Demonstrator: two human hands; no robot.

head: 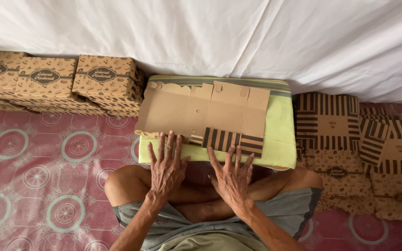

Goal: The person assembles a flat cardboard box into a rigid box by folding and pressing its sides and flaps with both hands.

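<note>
Printed brown folded boxes (61, 83) sit stacked at the left on a pink patterned mat (38, 153). The left hand (166, 165) lies flat, fingers spread, fingertips on the near edge of a flat unfolded cardboard blank (205, 111) (smooth, matte, striped flap) atop a yellow-green cushion (280, 135). The right hand (232, 175), likewise open, touches the striped flap. Striped blanks (331, 121) lie right.

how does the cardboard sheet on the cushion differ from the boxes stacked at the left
The cardboard sheet lies unfolded flat on the green cushion; the boxes are folded up and stacked on the floor. The sheet shows mostly plain brown, with a striped flap; the boxes show small printed patterns and dark oval labels. Both are brown cardboard.
</note>
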